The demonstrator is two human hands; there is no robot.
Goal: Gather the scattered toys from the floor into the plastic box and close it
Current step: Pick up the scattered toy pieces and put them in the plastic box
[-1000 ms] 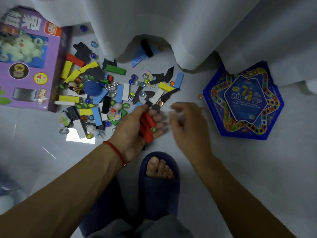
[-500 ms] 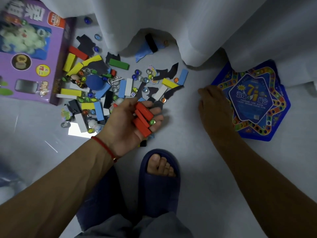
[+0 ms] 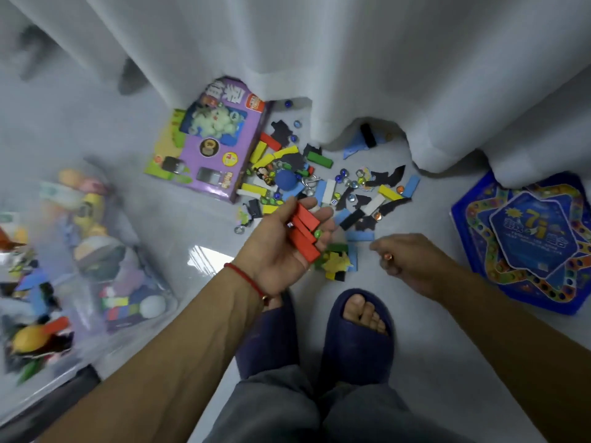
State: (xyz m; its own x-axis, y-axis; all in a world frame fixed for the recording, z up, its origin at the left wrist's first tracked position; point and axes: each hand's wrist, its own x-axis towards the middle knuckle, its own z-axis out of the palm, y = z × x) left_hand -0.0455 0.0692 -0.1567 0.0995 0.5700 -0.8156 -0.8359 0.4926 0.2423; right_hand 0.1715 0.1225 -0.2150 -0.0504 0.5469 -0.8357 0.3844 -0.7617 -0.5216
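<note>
Your right hand [image 3: 412, 266] has come back from the blue star-shaped game board [image 3: 524, 247] and now hangs over the floor beside your left hand [image 3: 281, 247], while the view has swung to take in the clear plastic box [image 3: 80, 266] at far left. The right fingers pinch a small orange marble [image 3: 388, 257]. The left palm faces up with fingers curled under a stack of red blocks [image 3: 305, 231] and a green marble [image 3: 317, 233], cupped like a tray, probably so one trip carries many pieces. The box sits on the floor, well apart from the scattered pile of blocks and marbles [image 3: 323, 187], lid off, already holding a blurred jumble of toys behind its see-through wall. A purple toy carton [image 3: 208, 145] lies just beside the pile.
</note>
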